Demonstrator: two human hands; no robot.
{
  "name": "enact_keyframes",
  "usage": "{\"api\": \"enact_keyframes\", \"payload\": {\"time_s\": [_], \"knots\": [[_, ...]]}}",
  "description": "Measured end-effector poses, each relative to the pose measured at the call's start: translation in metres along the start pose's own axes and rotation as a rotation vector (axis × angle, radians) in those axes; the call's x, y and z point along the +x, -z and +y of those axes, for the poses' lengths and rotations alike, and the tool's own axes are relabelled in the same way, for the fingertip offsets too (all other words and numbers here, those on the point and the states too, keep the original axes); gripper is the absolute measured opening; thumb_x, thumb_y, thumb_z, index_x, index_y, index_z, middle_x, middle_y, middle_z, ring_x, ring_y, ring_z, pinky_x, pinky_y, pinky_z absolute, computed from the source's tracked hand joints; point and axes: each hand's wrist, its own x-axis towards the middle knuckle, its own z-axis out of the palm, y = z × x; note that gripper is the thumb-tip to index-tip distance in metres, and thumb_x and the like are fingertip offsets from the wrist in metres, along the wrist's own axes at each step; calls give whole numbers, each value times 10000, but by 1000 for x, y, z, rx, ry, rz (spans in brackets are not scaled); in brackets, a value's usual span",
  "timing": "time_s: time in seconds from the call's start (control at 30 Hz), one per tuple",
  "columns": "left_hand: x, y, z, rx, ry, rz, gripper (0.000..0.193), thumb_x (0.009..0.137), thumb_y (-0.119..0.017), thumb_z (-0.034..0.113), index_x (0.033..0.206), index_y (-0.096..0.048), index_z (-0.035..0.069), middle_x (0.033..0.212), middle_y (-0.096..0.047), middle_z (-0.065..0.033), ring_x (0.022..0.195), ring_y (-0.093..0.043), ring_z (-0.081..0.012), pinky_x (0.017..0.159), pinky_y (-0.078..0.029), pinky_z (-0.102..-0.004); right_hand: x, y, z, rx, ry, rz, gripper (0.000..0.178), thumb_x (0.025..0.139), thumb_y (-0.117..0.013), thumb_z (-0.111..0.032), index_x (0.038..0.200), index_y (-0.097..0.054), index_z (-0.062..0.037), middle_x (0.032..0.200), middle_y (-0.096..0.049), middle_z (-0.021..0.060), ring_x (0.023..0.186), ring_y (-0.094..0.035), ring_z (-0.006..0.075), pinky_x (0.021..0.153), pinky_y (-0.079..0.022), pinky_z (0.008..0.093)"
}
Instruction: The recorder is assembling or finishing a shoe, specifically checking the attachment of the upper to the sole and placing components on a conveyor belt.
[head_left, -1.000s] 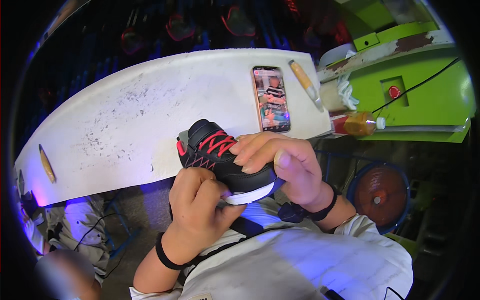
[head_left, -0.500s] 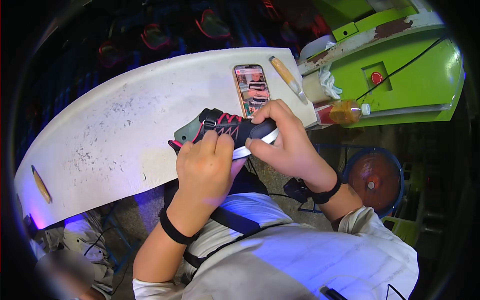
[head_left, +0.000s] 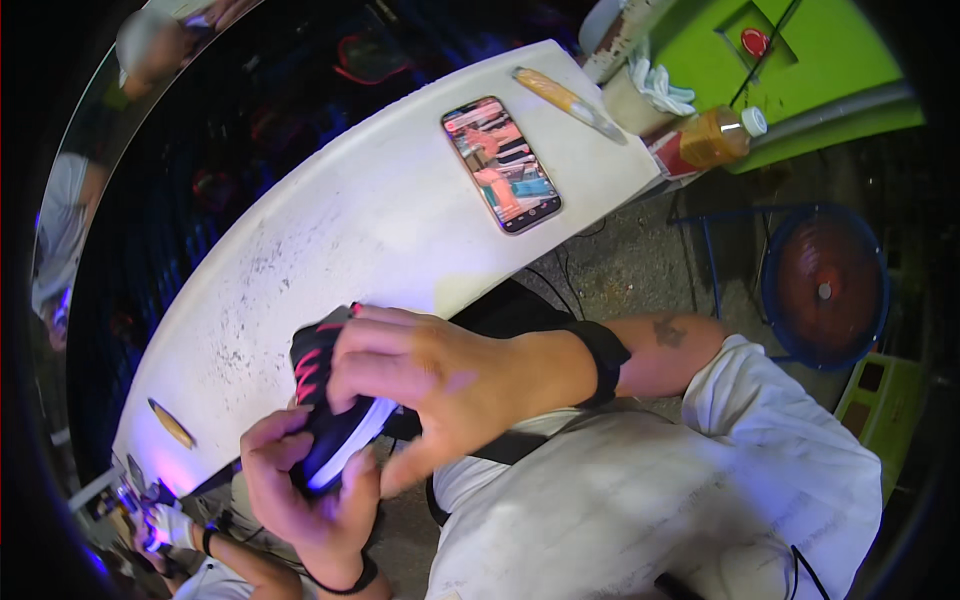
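Observation:
A black shoe (head_left: 325,437) with pinkish-red laces and a white sole is held tilted between both my hands, over the near edge of the white table. My left hand (head_left: 290,490) is closed around its lower end, thumb by the white sole. My right hand (head_left: 430,375) lies across the other end, fingers curled over the upper and thumb pointing down beside the sole. Much of the shoe is hidden by my fingers.
On the curved white table (head_left: 400,200) lie a lit phone (head_left: 500,170), a yellow-handled tool (head_left: 560,95) and a smaller wooden-handled one (head_left: 170,423). A bottle (head_left: 710,140), a glove (head_left: 660,85) and a green machine (head_left: 820,70) stand right. A co-worker's gloved hand (head_left: 172,525) shows lower left.
The shoe has moved left and toward me, turned so that its lower end points at my left hand. My right hand has shifted across the shoe. The view has swung as well.

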Motion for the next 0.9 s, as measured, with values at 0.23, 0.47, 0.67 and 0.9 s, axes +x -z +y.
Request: {"api": "enact_keyframes", "payload": {"time_s": [0.23,0.47,0.67,0.9], "knots": [[-7,13,6,266,128,-242,827,652,-859,649,1015,-566,-33,1088,-674,-231,936,-677,-355,814,-545,-424,-18,-6,12,-129,-108,-25,477,654,-879,-331,910,-583,-58,948,-564,96,932,-591,309,798,-499,415],[1,8,19,273,140,-304,813,632,-874,590,1055,-602,-49,1106,-705,-246,990,-708,-384,859,-563,-434,-19,-22,2,-28,39,34,424,629,-848,-231,876,-555,-47,892,-552,97,872,-605,294,768,-511,411],[9,9,1,338,-169,-289,621,616,-937,456,903,-670,-26,943,-752,-218,872,-762,-341,843,-629,-462,-14,-17,16,-109,109,93,417,608,-848,-217,859,-550,-68,859,-528,84,790,-586,279,677,-502,378],[14,16,-15,298,-209,-284,577,593,-989,384,849,-646,-3,918,-762,-202,844,-765,-332,834,-632,-466,-15,-15,29,-167,35,36,439,624,-876,-219,872,-547,-67,870,-535,84,799,-590,278,699,-506,391]]}}
